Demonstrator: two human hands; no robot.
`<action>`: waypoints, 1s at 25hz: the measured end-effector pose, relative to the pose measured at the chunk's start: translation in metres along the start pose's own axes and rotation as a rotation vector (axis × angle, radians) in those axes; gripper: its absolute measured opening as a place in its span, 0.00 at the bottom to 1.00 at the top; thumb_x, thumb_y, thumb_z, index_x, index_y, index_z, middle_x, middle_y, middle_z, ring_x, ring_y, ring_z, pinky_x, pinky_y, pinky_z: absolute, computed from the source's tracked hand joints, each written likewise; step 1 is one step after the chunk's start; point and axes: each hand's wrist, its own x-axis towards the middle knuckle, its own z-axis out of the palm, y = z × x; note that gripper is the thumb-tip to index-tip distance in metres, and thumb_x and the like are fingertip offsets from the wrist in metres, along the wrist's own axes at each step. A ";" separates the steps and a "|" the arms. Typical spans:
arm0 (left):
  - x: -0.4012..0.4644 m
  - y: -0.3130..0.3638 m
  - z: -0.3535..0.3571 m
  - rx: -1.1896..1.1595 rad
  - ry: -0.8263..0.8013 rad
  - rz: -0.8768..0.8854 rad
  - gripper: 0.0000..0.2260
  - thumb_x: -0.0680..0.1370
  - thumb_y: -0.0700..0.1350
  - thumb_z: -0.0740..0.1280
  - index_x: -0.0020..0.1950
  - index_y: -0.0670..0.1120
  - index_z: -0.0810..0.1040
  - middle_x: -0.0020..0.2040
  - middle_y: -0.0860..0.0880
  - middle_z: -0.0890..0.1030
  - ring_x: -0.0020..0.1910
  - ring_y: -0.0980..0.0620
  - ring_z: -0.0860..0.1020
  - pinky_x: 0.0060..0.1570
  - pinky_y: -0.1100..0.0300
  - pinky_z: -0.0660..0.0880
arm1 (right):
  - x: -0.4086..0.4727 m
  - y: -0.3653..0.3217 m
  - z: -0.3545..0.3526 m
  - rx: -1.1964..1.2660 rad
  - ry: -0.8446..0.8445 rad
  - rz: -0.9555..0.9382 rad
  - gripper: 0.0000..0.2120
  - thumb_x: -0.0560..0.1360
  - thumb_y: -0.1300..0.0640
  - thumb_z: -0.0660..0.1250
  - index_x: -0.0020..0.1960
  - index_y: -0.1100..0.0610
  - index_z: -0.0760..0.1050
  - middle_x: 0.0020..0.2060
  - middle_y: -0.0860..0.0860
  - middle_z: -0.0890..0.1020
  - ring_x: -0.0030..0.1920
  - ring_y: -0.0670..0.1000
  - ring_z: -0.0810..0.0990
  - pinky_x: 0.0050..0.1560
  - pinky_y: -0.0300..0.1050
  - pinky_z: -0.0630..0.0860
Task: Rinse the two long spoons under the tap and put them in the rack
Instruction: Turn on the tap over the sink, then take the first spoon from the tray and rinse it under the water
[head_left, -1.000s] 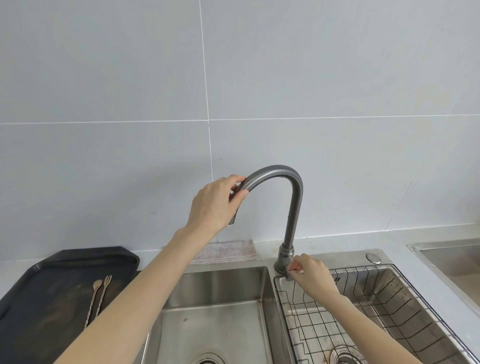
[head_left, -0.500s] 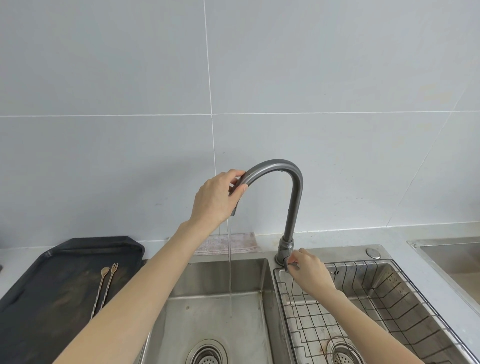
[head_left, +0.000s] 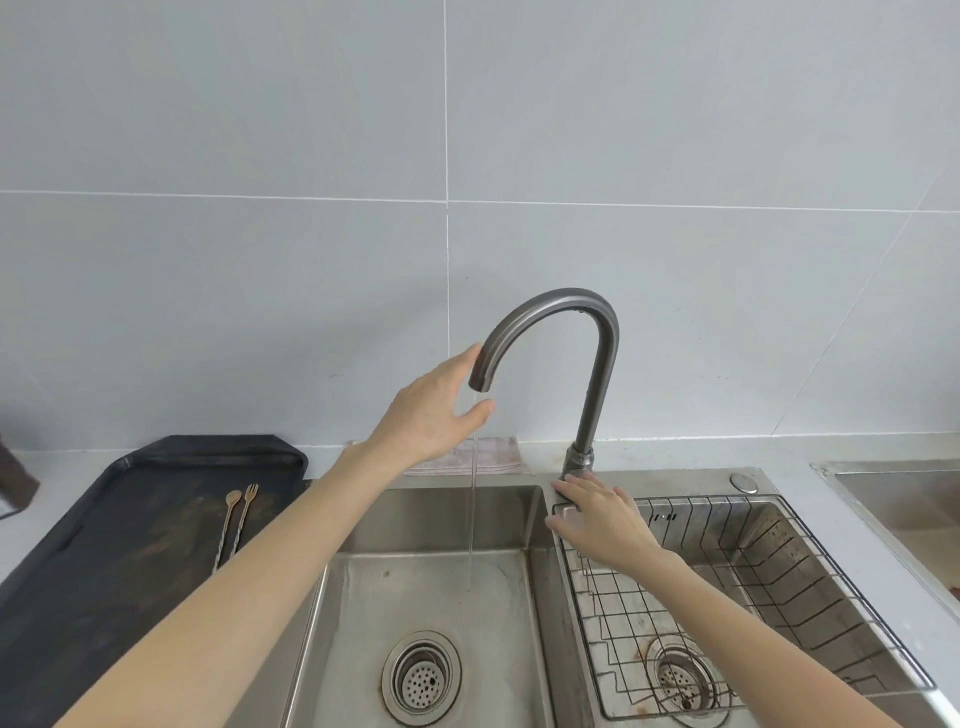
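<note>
A grey curved tap (head_left: 592, 374) stands between two sink basins, and a thin stream of water (head_left: 474, 499) falls from its spout into the left basin (head_left: 441, 587). My left hand (head_left: 431, 415) hovers open just left of the spout, fingers apart, holding nothing. My right hand (head_left: 597, 514) rests on the tap's lever at its base. Two long thin utensils (head_left: 234, 525), one with a spoon tip and one with a fork tip, lie side by side on a black tray (head_left: 104, 545) at the left. A wire rack (head_left: 753, 587) sits in the right basin.
A folded cloth (head_left: 493, 457) lies behind the left basin by the wall. A round button (head_left: 744, 482) sits on the sink deck. Another steel basin edge (head_left: 893, 499) shows at the far right. A dark object (head_left: 13, 478) is at the left edge.
My left hand has let go of the spout and opened beside it. Water started to flow about half a second ago and still runs. My right hand stays at the tap's base.
</note>
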 end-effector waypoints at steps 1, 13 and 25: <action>-0.007 -0.005 0.001 0.042 -0.028 -0.007 0.30 0.77 0.52 0.61 0.75 0.50 0.52 0.76 0.51 0.60 0.74 0.51 0.60 0.72 0.54 0.59 | -0.002 -0.006 0.003 -0.017 -0.017 -0.005 0.26 0.76 0.46 0.60 0.72 0.50 0.61 0.74 0.49 0.64 0.76 0.50 0.55 0.75 0.55 0.51; -0.095 -0.110 -0.013 0.137 -0.174 -0.247 0.31 0.76 0.57 0.60 0.75 0.49 0.53 0.76 0.48 0.60 0.73 0.48 0.62 0.69 0.50 0.62 | -0.010 -0.112 0.048 0.132 -0.069 -0.062 0.26 0.77 0.49 0.61 0.72 0.54 0.61 0.72 0.53 0.68 0.74 0.52 0.60 0.72 0.51 0.61; -0.142 -0.233 -0.023 0.108 -0.223 -0.547 0.23 0.77 0.53 0.61 0.70 0.47 0.65 0.67 0.46 0.73 0.62 0.46 0.74 0.60 0.51 0.72 | 0.025 -0.231 0.111 0.377 -0.238 -0.056 0.16 0.76 0.56 0.62 0.63 0.57 0.74 0.59 0.54 0.81 0.60 0.54 0.77 0.64 0.47 0.73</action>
